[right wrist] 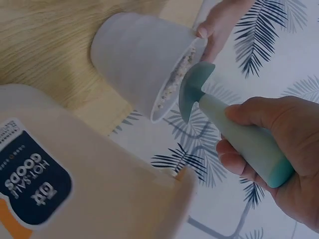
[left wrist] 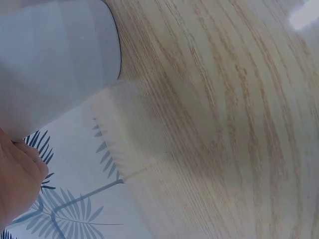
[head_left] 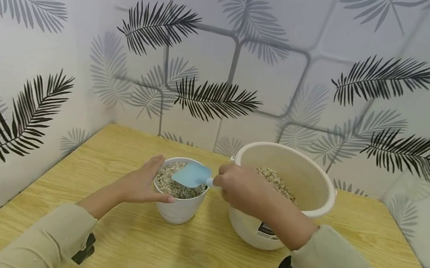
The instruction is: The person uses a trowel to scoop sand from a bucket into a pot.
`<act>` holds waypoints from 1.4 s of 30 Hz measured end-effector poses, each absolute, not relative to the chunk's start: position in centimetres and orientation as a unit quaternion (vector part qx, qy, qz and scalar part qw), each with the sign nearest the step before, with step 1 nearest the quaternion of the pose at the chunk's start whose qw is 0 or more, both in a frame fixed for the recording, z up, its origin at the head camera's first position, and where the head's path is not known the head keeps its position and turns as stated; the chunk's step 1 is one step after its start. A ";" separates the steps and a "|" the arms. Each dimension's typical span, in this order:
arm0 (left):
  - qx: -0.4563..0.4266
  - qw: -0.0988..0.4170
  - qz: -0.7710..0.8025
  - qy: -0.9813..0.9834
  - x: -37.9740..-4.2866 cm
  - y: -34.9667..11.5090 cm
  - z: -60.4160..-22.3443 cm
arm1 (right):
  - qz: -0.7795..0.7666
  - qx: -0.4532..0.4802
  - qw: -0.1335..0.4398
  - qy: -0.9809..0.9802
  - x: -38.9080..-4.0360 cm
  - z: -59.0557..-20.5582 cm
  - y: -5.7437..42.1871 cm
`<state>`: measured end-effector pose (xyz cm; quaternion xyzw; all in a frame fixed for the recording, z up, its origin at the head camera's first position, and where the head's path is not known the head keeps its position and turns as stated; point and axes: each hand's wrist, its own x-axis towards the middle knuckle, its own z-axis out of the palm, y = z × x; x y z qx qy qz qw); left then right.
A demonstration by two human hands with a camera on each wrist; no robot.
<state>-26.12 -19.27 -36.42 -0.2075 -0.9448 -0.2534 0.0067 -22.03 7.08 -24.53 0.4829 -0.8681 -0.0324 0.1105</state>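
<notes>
My left hand holds a white pot at its left side, with the thumb along the near rim and the fingers round the far side. Pale gravel-like grains fill the pot nearly to the rim. In my right hand is the handle of a small hand trowel, gripped between thumb and curled fingers. Its light blue blade lies over the grains, and no grains show on its visible face. From the right wrist, the trowel's pale green handle shows in the palm, its blade right at the pot's mouth.
A large cream bucket with more of the grains inside stands right of the pot, partly behind my right forearm. Its dark label shows in the right wrist view. Leaf-patterned walls border the wood-grain table.
</notes>
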 end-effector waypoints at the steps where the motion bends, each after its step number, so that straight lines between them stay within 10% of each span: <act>1: -0.207 0.007 -0.253 -0.945 -26.1 -19.3 -36.4 | -0.031 0.483 0.107 -0.868 -22.0 -24.7 7.1; 13: -0.203 0.010 -0.251 -0.947 -26.2 -19.3 -36.6 | -0.012 0.491 0.115 -0.863 -21.9 -25.2 8.5; 42: -0.218 -0.002 -0.222 -0.950 -26.3 -18.6 -34.4 | 0.107 0.484 0.344 -0.798 -22.1 -26.2 15.3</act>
